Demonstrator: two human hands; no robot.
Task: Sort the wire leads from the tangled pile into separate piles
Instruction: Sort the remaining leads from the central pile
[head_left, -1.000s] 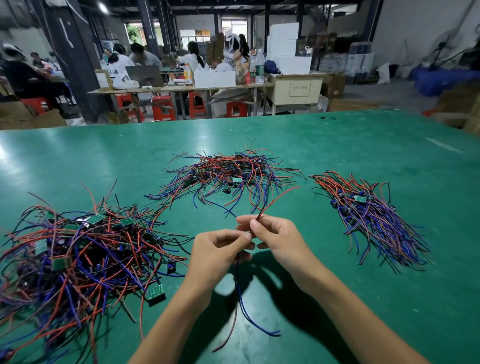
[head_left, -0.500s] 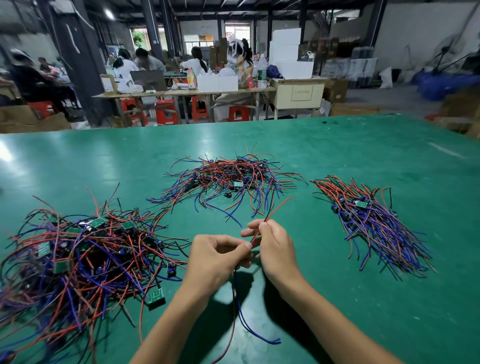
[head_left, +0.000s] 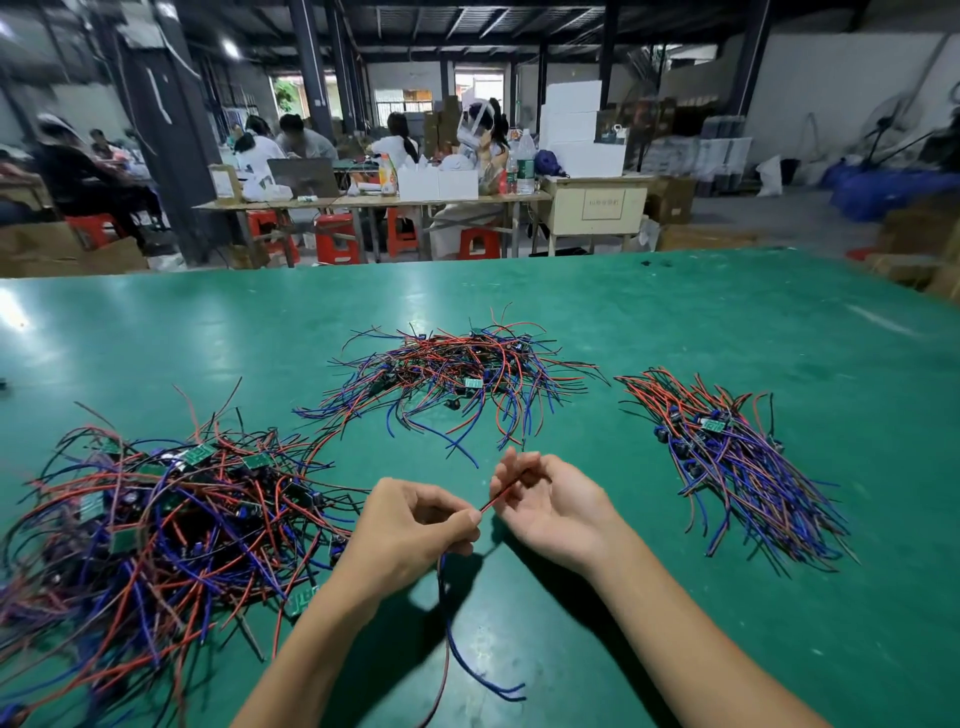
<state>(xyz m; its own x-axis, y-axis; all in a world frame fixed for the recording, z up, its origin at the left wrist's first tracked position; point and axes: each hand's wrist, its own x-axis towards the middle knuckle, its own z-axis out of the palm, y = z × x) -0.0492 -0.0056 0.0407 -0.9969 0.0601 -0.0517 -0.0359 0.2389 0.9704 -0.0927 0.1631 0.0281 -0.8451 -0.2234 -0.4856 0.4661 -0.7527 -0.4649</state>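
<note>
- Three piles of wire leads lie on the green table, all made up of red, blue and black wires.
- The tangled pile is the largest. It lies at the left, just beside the left forearm, and carries several small green circuit boards among its wires.
- The middle pile lies beyond the hands, its leads spread loosely to both sides.
- The right pile lies well apart from the hands. Its leads run roughly parallel, from far-left to near-right.
- The left hand is held above the table with fingers curled. Thumb and forefinger are closed in a pinch on a single wire lead.
- The red strand of this lead runs from the left pinch up and to the right, into the fingers of the right hand.
- The right hand is turned palm-up, fingers loosely bent. The red strand passes between its fingertips; whether they clamp it or merely touch it cannot be told.
- Below the left hand, the blue and red strands of the lead hang down to the table surface between the two forearms, ending in a curl.
- Background: work tables, red stools, stacked white boxes and seated people.
</note>
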